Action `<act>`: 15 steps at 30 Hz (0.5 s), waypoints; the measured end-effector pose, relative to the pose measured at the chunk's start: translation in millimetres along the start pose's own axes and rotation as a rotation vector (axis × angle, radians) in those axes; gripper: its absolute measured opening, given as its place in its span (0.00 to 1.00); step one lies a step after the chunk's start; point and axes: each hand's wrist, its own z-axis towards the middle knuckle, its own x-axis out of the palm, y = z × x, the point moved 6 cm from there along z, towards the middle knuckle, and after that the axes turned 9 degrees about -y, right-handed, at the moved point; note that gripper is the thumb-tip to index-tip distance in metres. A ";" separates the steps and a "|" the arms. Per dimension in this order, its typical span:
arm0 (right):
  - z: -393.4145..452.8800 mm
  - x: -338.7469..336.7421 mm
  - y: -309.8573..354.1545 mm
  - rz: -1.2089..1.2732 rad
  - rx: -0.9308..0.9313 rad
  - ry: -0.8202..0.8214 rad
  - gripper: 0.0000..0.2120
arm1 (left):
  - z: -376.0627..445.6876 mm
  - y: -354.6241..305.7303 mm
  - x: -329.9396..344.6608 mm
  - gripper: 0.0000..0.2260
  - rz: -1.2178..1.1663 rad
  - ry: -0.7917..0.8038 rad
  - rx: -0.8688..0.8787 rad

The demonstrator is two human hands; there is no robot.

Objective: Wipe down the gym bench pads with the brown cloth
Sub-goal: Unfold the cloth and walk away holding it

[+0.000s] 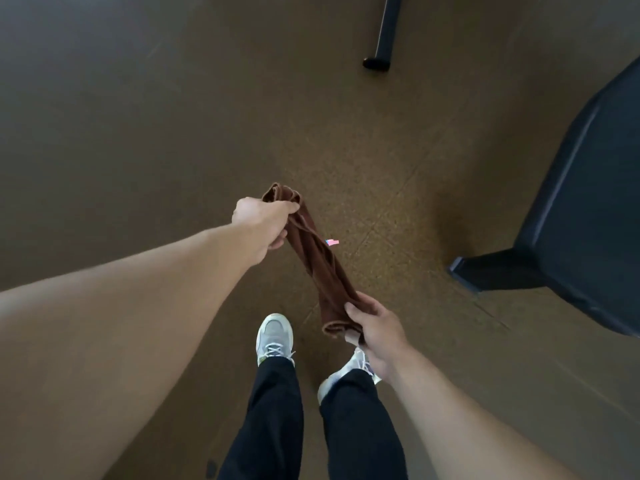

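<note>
1. Brown speckled rubber floor (138, 116) fills the left and centre of the frame; nothing on that side is being cleaned.
2. Left of centre, the left hand (262, 221) reaches forward, its fingers (289, 206) clenched round the upper end of the brown terry cloth (317, 258).
3. That cloth is bunched into a loose twisted rope, running from the middle of the frame down and to the right, held in the air above the floor and touching no pad.
4. A small pink and blue scrap (331, 242) shows just beside the cloth, near the frame's centre; whether it is a tag on the cloth or something on the floor, I cannot tell.
5. Lower centre, two white lace-up trainers (273, 336) and dark trousers show the person standing.
6. Right of centre and lower, the right hand (375, 329) grasps the cloth's lower end, thumb over the top and fingers curled beneath.
7. Top centre-right, a black tubular frame leg with a rubber foot (381, 39) rests on the floor.
8. Far right, a dark blue-black padded gym bench pad (588, 188) sits well apart from the cloth.
9. Judgement: wiping does not appear to be under way; the cloth seems to be getting readied, and whether any pad has been wiped cannot be told.
</note>
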 end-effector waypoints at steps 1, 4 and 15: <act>23.1 6.2 -5.5 0.019 0.002 -0.020 0.18 | 18.7 3.7 14.7 0.10 -0.001 0.012 -0.011; 74.4 25.6 -18.2 0.054 0.019 -0.067 0.17 | 63.4 16.0 51.0 0.08 0.055 0.027 0.011; 138.3 62.3 -30.7 0.009 -0.063 -0.243 0.16 | 132.1 28.1 107.0 0.08 0.131 0.057 0.127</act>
